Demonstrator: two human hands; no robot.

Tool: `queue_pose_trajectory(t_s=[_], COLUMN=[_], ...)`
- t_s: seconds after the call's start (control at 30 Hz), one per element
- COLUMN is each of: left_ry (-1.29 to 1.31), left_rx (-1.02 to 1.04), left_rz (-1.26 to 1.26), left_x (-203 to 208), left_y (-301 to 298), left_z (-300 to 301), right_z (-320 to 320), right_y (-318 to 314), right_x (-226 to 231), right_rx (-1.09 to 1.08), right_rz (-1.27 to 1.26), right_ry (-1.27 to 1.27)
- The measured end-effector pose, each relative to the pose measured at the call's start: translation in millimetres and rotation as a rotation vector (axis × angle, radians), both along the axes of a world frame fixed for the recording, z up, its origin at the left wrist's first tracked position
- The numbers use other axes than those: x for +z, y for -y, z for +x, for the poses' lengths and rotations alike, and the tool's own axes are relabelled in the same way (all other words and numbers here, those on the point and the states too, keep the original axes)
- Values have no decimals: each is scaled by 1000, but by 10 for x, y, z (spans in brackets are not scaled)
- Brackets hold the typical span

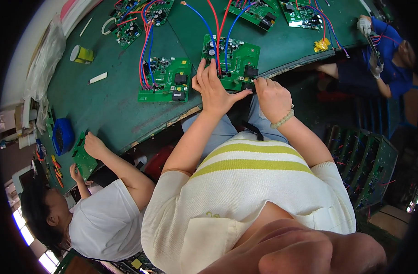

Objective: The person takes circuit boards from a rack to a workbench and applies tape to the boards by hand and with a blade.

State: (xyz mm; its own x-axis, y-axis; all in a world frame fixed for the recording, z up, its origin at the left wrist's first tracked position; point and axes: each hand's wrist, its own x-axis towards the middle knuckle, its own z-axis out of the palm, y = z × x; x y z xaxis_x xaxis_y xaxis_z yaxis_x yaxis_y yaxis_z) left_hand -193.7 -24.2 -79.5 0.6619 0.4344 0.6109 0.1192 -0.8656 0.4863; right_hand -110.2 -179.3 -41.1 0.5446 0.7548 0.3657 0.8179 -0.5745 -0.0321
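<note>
hands meet at one green circuit board (234, 61) that lies flat at the near edge of the green desk (117, 105), right in front of the person, so both can reach it without stretching. left hand (213, 89) rests spread on the board's near left part, fingers fanned and thumb out toward the right, pressing down rather than gripping; it looks placed there to keep the board from sliding. right hand (273, 98) is curled narrow at the board's near right corner, fingertips pinched at a dark block-shaped part (250, 73) or just beside it; whether it actually holds something small i cannot tell. a pale bead bracelet (283, 119) sits on that wrist.

red and blue wires (218, 27) rise from the board and trail away across the desk, lying clear of the working corner. a second board (165, 80) lies just beside it to the left with its own wire bundle, and more boards sit farther back. a yellow tape roll (82, 55) and a blue bowl (62, 135) are well apart on the left, near a co-worker in white. another person in blue works at the far right.
</note>
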Motion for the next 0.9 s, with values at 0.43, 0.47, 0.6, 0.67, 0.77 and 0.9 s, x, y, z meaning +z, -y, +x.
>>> queue_pose_trajectory(t_s=[0.43,0.47,0.6,0.67,0.77,0.9], left_ry=[16,16,4,-6,3,6], left_rx=[-3,-4,-6,3,-4,-13], left_rz=[26,29,34,44,44,39], left_x=[-24,-17,-2,7,14,6], left_y=[-11,-11,-14,-12,-8,-11], left_z=[18,16,2,-10,-6,-15], right_z=[200,230,206,112,77,153], right_y=[28,39,9,-43,-93,-135], right_x=[-100,-114,-64,-26,-6,89], right_rx=[-8,15,-10,-31,-87,-126], right_rz=[150,169,73,43,-37,-202], right_ry=[-324,-339,-269,-194,-123,-210])
